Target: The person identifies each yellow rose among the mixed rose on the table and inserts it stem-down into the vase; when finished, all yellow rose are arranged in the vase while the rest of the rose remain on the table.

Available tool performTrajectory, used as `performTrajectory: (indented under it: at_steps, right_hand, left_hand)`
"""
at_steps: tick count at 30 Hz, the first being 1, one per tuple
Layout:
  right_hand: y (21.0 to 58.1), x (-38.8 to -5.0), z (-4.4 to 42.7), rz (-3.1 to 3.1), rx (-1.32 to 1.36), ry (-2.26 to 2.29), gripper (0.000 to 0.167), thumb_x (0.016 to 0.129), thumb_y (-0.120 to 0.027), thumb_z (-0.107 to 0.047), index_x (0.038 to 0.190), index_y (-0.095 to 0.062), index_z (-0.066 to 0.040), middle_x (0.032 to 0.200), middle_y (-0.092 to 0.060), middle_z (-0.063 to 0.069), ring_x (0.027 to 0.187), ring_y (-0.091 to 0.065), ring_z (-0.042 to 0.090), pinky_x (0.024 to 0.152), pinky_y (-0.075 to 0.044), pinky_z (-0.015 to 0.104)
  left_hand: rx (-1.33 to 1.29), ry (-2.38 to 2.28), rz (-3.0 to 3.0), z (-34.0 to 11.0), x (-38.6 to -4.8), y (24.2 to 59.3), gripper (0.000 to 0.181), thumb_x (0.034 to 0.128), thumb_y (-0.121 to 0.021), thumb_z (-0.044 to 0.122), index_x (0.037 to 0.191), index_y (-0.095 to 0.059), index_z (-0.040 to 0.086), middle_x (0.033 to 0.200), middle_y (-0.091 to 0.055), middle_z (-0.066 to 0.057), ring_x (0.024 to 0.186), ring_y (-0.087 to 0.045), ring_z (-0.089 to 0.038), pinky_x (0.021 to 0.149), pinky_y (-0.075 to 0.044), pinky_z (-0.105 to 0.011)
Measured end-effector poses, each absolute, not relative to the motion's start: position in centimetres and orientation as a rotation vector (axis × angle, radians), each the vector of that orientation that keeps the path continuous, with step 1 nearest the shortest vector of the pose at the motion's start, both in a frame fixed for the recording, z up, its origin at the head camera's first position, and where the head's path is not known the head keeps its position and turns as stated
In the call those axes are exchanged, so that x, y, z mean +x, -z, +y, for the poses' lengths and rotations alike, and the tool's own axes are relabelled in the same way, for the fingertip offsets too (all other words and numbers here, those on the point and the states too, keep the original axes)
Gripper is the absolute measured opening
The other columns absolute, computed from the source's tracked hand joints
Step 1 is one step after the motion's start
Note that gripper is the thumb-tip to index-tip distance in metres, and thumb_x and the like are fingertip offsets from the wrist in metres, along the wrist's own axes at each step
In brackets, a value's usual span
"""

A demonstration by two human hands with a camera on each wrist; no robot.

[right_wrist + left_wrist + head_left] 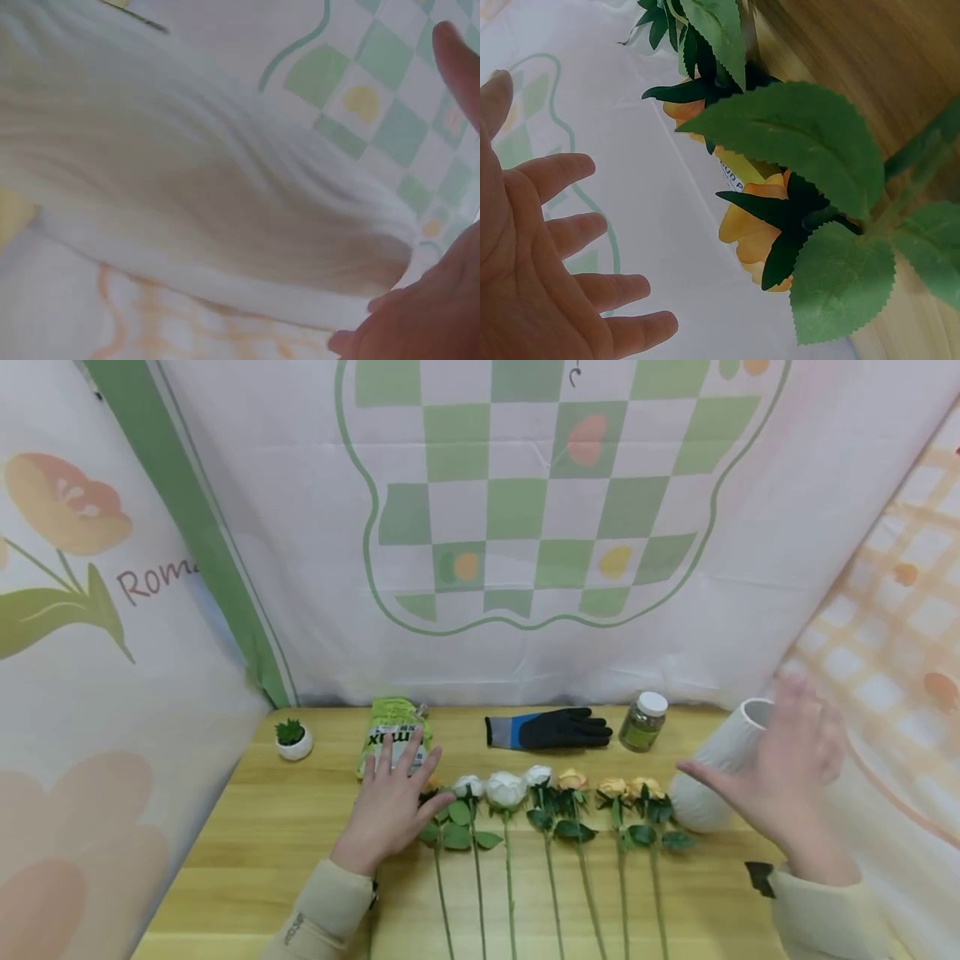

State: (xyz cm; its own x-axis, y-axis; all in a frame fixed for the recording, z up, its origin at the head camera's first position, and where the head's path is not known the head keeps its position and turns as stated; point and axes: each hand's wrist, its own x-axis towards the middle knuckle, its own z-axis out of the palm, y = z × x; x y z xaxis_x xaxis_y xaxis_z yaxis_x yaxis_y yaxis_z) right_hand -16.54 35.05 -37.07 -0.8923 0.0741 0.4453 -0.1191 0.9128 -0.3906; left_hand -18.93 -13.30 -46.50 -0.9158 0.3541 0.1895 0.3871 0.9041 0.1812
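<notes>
The biggest thing is the cloth wall (262, 543), out past all the fingertips. Next is the wooden table (247, 835), down under both hands. A row of white and yellow roses (506, 790) lies on it, mostly between the left fingers and the right thumb. The left wrist view shows a gap between the left fingers and the yellow petals.

Then comes the white vase (720, 752). It is right by the right hand (792, 785), partly behind the thumb, with its top beside the fingers. The right thumb sticks far out from the other fingers. Those are blurry, so I can't tell if they press together, or if any touch the vase.

The step now looks like getting hold of the vase. I think the next move needs the right fingers and thumb to curl round it, gently, so it doesn't tip onto the roses.

The left hand (386, 810) has its fingers spread and holds nothing. Just past its fingertips is a green packet (378, 718). A dark glove (562, 729) lies to the right of them. A jar (642, 724) is left of the right thumb, farther off. The smallest thing, a little potted plant (293, 741), is left of the left fingers.
</notes>
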Motion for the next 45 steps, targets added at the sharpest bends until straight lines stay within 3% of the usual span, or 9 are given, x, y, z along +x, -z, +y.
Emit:
performTrajectory:
  at_steps: [5,9,15,22,27,32,35,41,45]
  right_hand:
    - [39.2,-16.1,37.7,-2.542,-0.089,-1.010,0.159,0.077,-0.101,-0.026,0.166,0.031,-0.013,0.171,0.019,0.036,0.156,0.007,0.063,0.124,0.008,0.070]
    - [41.1,-16.0,38.4,-2.526,-0.130,-1.320,0.143,0.089,-0.093,-0.020,0.168,0.027,-0.023,0.172,0.010,0.037,0.153,-0.002,0.067,0.117,-0.004,0.082]
    - [42.8,-16.4,39.3,-2.574,-0.203,-1.319,0.101,0.097,-0.085,-0.028,0.168,-0.019,0.001,0.160,-0.036,0.039,0.141,-0.038,0.061,0.113,-0.029,0.081]
    - [42.8,-16.8,39.8,-2.592,-0.216,-1.278,0.105,0.097,-0.085,-0.035,0.167,-0.018,0.006,0.159,-0.035,0.043,0.140,-0.038,0.066,0.113,-0.027,0.082]
    - [42.7,-16.8,39.8,-2.596,-0.226,-1.269,0.104,0.097,-0.085,-0.036,0.166,-0.019,0.006,0.158,-0.036,0.043,0.138,-0.039,0.066,0.109,-0.031,0.084]
    - [42.5,-16.7,39.7,-2.608,-0.245,-1.253,0.104,0.097,-0.084,-0.038,0.166,-0.020,0.006,0.157,-0.037,0.043,0.137,-0.041,0.067,0.106,-0.035,0.084]
    - [42.4,-16.7,39.6,-2.612,-0.249,-1.256,0.105,0.097,-0.084,-0.038,0.166,-0.019,0.006,0.158,-0.036,0.044,0.137,-0.040,0.067,0.106,-0.034,0.084]
    - [42.5,-16.8,39.4,-2.609,-0.231,-1.258,0.104,0.097,-0.084,-0.038,0.166,-0.020,0.007,0.158,-0.036,0.045,0.137,-0.039,0.069,0.107,-0.033,0.084]
    - [42.6,-17.0,39.3,-2.606,-0.223,-1.257,0.104,0.097,-0.085,-0.037,0.166,-0.020,0.007,0.157,-0.036,0.045,0.137,-0.040,0.069,0.105,-0.034,0.084]
  left_hand:
    - [-0.571,0.309,-2.916,-13.4,-18.9,46.5,0.080,0.1059,-0.044,0.072,0.170,-0.036,0.026,0.180,-0.012,-0.010,0.161,-0.001,-0.053,0.122,-0.024,-0.076]
    - [-0.571,0.319,-2.924,-13.5,-18.9,46.6,0.079,0.1064,-0.045,0.071,0.170,-0.035,0.026,0.180,-0.014,-0.011,0.160,-0.004,-0.054,0.122,-0.024,-0.076]
    - [-0.549,0.337,-2.970,-13.7,-18.8,46.6,0.078,0.1076,-0.047,0.069,0.172,-0.028,0.029,0.181,-0.008,-0.008,0.160,0.000,-0.054,0.124,-0.017,-0.076]
    - [-0.515,0.364,-2.981,-15.2,-18.3,46.9,0.081,0.1057,-0.057,0.065,0.171,-0.032,0.024,0.179,-0.004,-0.009,0.160,0.000,-0.054,0.124,-0.012,-0.074]
    - [-0.491,0.346,-2.949,-17.1,-17.9,47.6,0.085,0.1012,-0.071,0.057,0.169,-0.039,0.016,0.177,-0.020,-0.018,0.158,-0.018,-0.057,0.122,-0.023,-0.075]
    - [-0.406,0.433,-2.966,-18.5,-17.3,48.2,0.087,0.0978,-0.079,0.050,0.168,-0.041,0.015,0.147,-0.059,-0.025,0.129,-0.060,-0.048,0.108,-0.051,-0.064]
    - [-0.355,0.559,-3.028,-19.0,-17.0,48.3,0.088,0.0971,-0.081,0.047,0.168,-0.040,0.015,0.124,-0.072,-0.017,0.104,-0.071,-0.035,0.089,-0.061,-0.054]
    - [-0.306,0.852,-3.119,-19.6,-16.7,49.0,0.091,0.0932,-0.087,0.038,0.168,-0.040,0.016,0.077,-0.060,0.009,0.066,-0.056,-0.010,0.060,-0.050,-0.031]
    - [-0.298,0.962,-3.104,-19.7,-16.6,49.3,0.097,0.0874,-0.092,0.030,0.168,-0.040,0.014,0.077,-0.061,0.010,0.067,-0.056,-0.008,0.063,-0.052,-0.030]
